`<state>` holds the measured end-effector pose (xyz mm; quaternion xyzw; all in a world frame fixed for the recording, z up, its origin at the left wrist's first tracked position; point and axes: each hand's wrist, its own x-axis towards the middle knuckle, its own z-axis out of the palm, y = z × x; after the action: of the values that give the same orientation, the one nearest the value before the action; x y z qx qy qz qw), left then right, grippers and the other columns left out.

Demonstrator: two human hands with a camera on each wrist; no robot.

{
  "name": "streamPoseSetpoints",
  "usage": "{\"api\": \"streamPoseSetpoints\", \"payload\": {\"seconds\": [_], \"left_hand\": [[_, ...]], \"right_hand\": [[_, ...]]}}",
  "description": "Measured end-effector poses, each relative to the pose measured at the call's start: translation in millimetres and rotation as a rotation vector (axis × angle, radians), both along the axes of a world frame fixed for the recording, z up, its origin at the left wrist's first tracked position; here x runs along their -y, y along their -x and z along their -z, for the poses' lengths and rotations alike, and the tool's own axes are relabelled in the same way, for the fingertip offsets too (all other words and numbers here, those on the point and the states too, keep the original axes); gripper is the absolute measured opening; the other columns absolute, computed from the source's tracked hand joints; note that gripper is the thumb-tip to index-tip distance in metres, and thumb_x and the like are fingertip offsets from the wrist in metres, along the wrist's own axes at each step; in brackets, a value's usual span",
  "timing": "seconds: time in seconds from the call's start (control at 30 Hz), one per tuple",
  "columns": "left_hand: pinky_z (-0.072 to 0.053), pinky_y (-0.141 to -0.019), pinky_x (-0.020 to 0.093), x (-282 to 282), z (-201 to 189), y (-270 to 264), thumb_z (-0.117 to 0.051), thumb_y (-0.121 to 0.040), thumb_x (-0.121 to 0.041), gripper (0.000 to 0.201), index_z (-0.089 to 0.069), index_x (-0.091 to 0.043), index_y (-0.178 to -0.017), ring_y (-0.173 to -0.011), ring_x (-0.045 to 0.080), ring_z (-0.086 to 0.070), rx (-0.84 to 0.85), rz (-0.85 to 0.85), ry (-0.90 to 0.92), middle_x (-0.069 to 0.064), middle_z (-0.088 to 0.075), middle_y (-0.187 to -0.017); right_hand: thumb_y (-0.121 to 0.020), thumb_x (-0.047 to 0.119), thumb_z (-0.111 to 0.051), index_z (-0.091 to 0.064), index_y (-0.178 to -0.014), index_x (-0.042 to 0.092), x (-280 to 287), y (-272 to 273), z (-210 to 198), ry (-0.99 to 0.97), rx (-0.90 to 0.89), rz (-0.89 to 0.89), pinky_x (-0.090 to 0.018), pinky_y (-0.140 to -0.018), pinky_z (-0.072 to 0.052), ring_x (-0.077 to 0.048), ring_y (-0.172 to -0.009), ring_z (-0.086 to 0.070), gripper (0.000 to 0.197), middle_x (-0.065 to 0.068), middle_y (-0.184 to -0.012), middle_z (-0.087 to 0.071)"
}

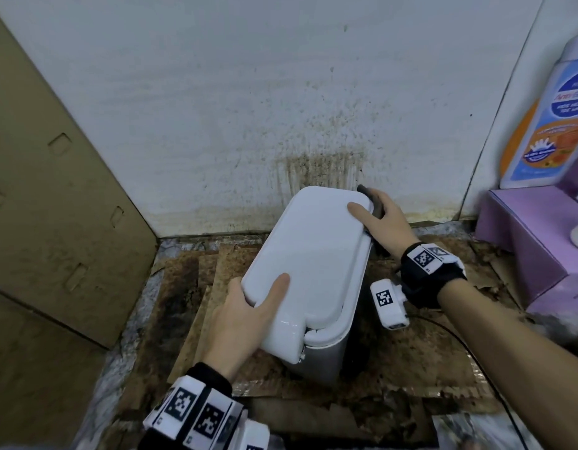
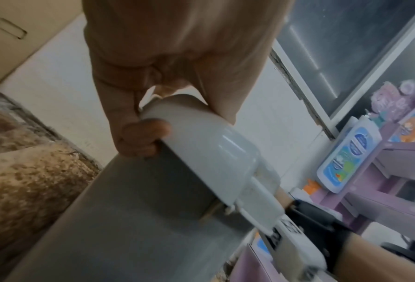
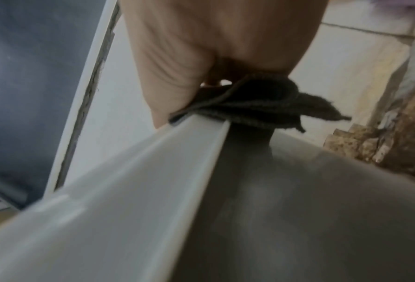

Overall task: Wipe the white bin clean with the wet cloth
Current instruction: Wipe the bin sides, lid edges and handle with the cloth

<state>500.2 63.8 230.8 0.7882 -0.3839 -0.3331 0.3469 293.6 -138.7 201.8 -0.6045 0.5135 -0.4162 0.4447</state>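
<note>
The white bin [image 1: 313, 264] with its lid down stands on stained cardboard close to the wall. My left hand [image 1: 248, 316] grips the near left corner of the lid [image 2: 201, 145], thumb on top and fingers curled under the rim. My right hand [image 1: 378, 219] holds a dark grey cloth [image 1: 373, 203] against the far right corner of the bin, thumb lying on the lid. In the right wrist view the folded cloth [image 3: 261, 103] is pinched between palm and the lid's edge [image 3: 153, 171], above the bin's grey side.
A dirty, splattered white wall [image 1: 281, 108] stands right behind the bin. A big cardboard box [image 1: 53, 190] fills the left. Purple boxes [image 1: 528, 235] and a blue-and-orange bottle [image 1: 554, 125] sit on the right. A black cable [image 1: 460, 339] trails over the soiled cardboard floor [image 1: 411, 368].
</note>
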Motion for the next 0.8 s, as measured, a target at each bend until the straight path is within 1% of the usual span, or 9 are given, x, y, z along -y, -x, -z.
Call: {"api": "streamPoseSetpoints", "payload": {"seconds": [0.07,0.13,0.2,0.27,0.33,0.47,0.6,0.73,0.8], "left_hand": [[-0.06,-0.082,0.041,0,1,-5,-0.063,-0.08,-0.078,0.053,-0.057,-0.034,-0.109,-0.089,0.007,-0.067,0.006,0.009,0.038,-0.012,-0.069,-0.101],[-0.06,-0.086,0.044,2,2,-14,-0.06,-0.074,-0.087,0.058,-0.06,-0.042,-0.112,-0.094,0.007,-0.069,0.03,0.037,0.059,-0.019,-0.071,-0.102],[-0.058,-0.092,0.045,7,-1,-23,-0.058,-0.067,-0.093,0.073,-0.057,-0.05,-0.126,-0.106,0.009,-0.067,0.04,0.046,0.071,-0.022,-0.069,-0.117],[-0.054,-0.101,0.047,15,-6,-30,-0.058,-0.063,-0.096,0.095,-0.046,-0.051,-0.145,-0.123,0.016,-0.062,0.046,0.043,0.058,-0.018,-0.062,-0.139],[-0.049,-0.107,0.051,23,-10,-39,-0.06,-0.071,-0.09,0.094,-0.04,-0.047,-0.152,-0.133,0.021,-0.056,0.042,0.034,0.07,-0.012,-0.055,-0.149],[-0.043,-0.112,0.054,41,-10,-56,-0.06,-0.077,-0.084,0.091,-0.034,-0.046,-0.156,-0.142,0.027,-0.046,0.003,0.077,0.037,-0.005,-0.044,-0.159],[-0.035,-0.117,0.054,52,-3,-61,-0.052,-0.086,-0.08,0.086,-0.026,-0.042,-0.159,-0.149,0.028,-0.035,0.095,0.145,-0.012,0.001,-0.037,-0.163],[-0.042,-0.111,0.058,48,5,-59,-0.047,-0.069,-0.095,0.101,-0.027,-0.046,-0.155,-0.139,0.032,-0.046,0.124,0.079,-0.009,0.005,-0.039,-0.159],[-0.042,-0.11,0.057,45,8,-57,-0.048,-0.073,-0.092,0.101,-0.027,-0.039,-0.157,-0.135,0.035,-0.048,0.141,0.023,-0.012,0.008,-0.036,-0.158]], "right_hand": [[-0.094,0.04,-0.068,-0.042,-0.15,0.023,-5,-1,-1,0.017,0.026,0.04,-0.033,-0.099,-0.047,-0.014,-0.127,-0.052,0.064,0.006,-0.148,-0.049],[-0.092,0.042,-0.069,-0.042,-0.15,0.025,-12,-1,0,0.02,0.076,0.092,-0.039,-0.104,-0.049,-0.015,-0.13,-0.051,0.066,0.008,-0.148,-0.048],[-0.088,0.046,-0.071,-0.044,-0.148,0.027,-22,0,2,0.029,0.135,0.188,-0.045,-0.108,-0.047,-0.014,-0.132,-0.05,0.068,0.01,-0.147,-0.049],[-0.079,0.058,-0.071,-0.045,-0.146,0.033,-36,-1,6,0.022,0.162,0.318,-0.049,-0.11,-0.045,-0.016,-0.137,-0.045,0.076,0.011,-0.147,-0.049],[-0.076,0.063,-0.068,-0.042,-0.147,0.036,-55,-7,7,0.023,0.147,0.444,-0.049,-0.112,-0.04,-0.02,-0.142,-0.036,0.08,0.008,-0.149,-0.045],[-0.087,0.049,-0.069,-0.03,-0.154,0.024,-93,-25,12,-0.008,0.097,0.614,-0.044,-0.112,-0.029,-0.024,-0.144,-0.02,0.081,-0.006,-0.153,-0.032],[-0.089,0.05,-0.068,-0.025,-0.155,0.023,-100,-30,19,-0.029,0.081,0.617,-0.041,-0.112,-0.026,-0.024,-0.142,-0.018,0.084,-0.009,-0.153,-0.028],[-0.09,0.051,-0.066,-0.026,-0.156,0.025,-94,-24,16,-0.03,0.084,0.556,-0.038,-0.111,-0.025,-0.022,-0.144,-0.015,0.082,-0.008,-0.153,-0.027],[-0.091,0.054,-0.063,-0.027,-0.156,0.027,-86,-15,14,-0.041,0.095,0.504,-0.044,-0.115,-0.025,-0.022,-0.146,-0.014,0.079,-0.006,-0.155,-0.028]]}}
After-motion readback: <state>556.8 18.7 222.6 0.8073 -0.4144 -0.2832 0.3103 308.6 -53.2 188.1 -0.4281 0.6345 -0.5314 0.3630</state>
